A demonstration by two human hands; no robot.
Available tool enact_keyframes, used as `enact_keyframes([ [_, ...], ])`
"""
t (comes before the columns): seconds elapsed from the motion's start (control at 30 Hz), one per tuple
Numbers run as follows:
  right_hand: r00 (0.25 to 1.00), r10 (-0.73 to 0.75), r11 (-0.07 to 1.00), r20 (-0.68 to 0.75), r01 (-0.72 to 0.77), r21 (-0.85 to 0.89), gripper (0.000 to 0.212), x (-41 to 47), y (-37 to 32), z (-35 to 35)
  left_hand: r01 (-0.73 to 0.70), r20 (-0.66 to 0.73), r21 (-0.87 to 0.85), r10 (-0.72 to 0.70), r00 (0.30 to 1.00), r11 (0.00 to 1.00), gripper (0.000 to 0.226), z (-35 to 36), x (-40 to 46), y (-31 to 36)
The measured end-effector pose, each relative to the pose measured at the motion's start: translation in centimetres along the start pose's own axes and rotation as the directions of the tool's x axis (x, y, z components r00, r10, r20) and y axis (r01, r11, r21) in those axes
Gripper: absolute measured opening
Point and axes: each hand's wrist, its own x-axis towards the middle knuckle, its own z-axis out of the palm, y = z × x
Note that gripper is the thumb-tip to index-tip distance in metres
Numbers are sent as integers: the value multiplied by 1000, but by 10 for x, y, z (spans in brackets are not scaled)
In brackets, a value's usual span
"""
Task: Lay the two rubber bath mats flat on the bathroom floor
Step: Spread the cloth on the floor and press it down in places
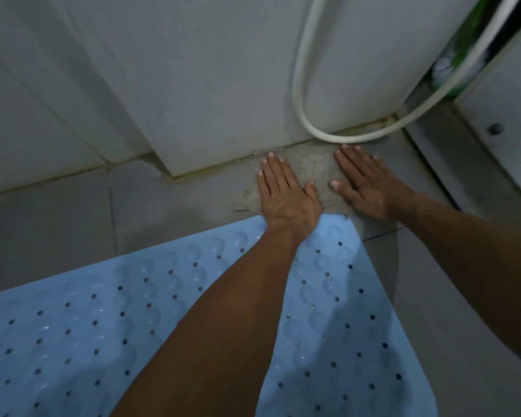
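- Both the left hand (286, 191) and right hand (366, 185) are pressed flat, fingers straight, on what is probably a burlap cloth (312, 171); nothing is gripped.
- The blue bath mat (88, 326) is laid flat just nearward of the cloth, its long axis running leftward; the left hand is nearer.

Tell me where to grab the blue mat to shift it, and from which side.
Take the blue mat at its bare far-left edge, coming from the left over the open floor tiles. It lies flat, so probably pinch the thin rim by sliding fingers under it. The far corner looks less free: the left hand and right hand press flat on the burlap cloth there.
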Motion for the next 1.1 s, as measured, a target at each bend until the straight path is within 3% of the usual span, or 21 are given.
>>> enact_keyframes([
  [0.3, 987, 153, 988, -38, -154, -11, 75, -55, 73, 0, -127, 54, 32, 125, 991, 991, 74, 20, -9, 93],
  [0.57, 981, 187, 982, -53, -186, 36, 76, -107, 68, 19, -290, 99, 154, 277, 956, 945, 72, 21, -42, 86],
  [1.1, 972, 233, 971, -39, -230, 64, 76, -289, 70, 71, -371, 121, 145, 355, 927, 917, 73, 51, -215, 116],
])
